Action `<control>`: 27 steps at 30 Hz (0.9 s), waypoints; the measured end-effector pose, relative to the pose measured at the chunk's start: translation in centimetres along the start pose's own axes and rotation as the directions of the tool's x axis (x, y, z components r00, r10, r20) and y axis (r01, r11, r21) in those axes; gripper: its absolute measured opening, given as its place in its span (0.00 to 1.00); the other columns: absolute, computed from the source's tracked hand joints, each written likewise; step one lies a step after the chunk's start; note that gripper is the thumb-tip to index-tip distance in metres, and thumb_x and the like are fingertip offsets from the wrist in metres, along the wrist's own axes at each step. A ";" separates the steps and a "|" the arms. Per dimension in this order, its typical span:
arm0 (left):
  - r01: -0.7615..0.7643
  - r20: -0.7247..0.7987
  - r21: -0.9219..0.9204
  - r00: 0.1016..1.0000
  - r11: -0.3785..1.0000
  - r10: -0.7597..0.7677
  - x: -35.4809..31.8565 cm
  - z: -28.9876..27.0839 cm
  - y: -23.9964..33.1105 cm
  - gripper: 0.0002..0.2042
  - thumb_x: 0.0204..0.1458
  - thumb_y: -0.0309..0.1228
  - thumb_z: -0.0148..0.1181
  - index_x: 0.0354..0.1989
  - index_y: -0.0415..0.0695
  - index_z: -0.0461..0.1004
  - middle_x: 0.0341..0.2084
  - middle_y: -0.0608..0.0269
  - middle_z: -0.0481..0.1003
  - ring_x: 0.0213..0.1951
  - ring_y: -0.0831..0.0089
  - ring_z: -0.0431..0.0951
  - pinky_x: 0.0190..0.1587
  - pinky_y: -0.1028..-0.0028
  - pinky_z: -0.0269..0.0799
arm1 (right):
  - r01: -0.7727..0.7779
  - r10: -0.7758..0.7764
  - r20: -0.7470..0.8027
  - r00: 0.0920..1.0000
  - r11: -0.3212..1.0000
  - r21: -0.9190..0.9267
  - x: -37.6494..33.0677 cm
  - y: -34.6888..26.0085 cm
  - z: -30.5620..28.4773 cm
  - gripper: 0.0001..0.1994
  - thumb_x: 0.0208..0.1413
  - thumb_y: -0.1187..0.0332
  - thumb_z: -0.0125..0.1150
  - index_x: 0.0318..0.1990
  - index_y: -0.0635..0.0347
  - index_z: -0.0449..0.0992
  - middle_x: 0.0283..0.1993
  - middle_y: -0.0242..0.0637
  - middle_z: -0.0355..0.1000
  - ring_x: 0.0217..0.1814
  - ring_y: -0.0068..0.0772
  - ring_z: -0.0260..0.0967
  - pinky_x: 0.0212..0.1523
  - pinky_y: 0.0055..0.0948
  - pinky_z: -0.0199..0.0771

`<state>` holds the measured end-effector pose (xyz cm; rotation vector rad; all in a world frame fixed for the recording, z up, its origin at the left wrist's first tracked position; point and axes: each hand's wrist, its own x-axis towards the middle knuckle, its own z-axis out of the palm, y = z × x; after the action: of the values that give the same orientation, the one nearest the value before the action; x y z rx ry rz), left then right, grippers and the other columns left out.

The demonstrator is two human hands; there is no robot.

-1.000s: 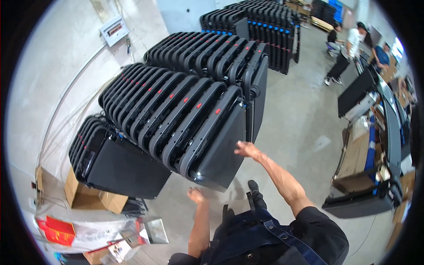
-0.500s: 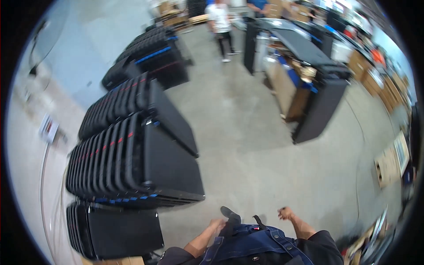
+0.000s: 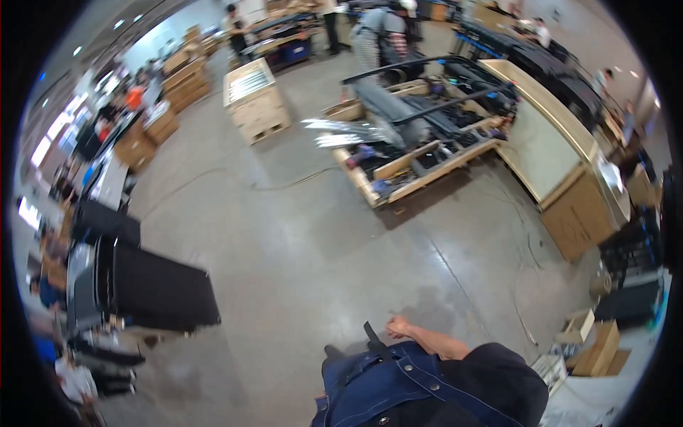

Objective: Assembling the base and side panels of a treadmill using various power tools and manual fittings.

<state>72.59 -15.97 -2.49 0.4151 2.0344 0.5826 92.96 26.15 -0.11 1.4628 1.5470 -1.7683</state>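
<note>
My right hand [image 3: 398, 327] hangs in front of a dark blue apron [image 3: 377, 377] with a dark strap sticking up. Its fingers are curled in; whatever they may hold is hidden. My left hand is out of sight. Neither the floor objects nor the crates are within touch of the visible hand.
Black boxy panels [image 3: 163, 288] stand at left. Ahead, a low wooden crate [image 3: 427, 181] holds black parts and tubes beside a tall wooden frame [image 3: 548, 164]. A pale wooden box [image 3: 260, 114] stands farther off. A cable [image 3: 299, 183] crosses the floor. A bent-over person [image 3: 377, 46] works behind the crate.
My view has swung far to the right. The rows of black panels along the wall have left the picture, the open crate has come in, and my left hand has gone out of view.
</note>
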 end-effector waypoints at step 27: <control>0.306 0.245 -0.703 0.952 0.642 -0.186 40.0 13.7 70.7 0.11 0.59 0.35 0.57 0.44 0.43 0.73 0.25 0.63 0.74 0.23 0.74 0.73 0.24 0.73 0.70 | 0.369 -0.389 -0.775 0.498 0.904 -0.216 15.5 -26.4 -77.5 0.15 0.55 0.68 0.62 0.48 0.63 0.76 0.32 0.39 0.77 0.32 0.37 0.76 0.33 0.36 0.77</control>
<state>68.68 66.19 2.57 -0.3070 1.4961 1.0961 100.38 108.43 10.80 2.2400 2.4944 -1.2628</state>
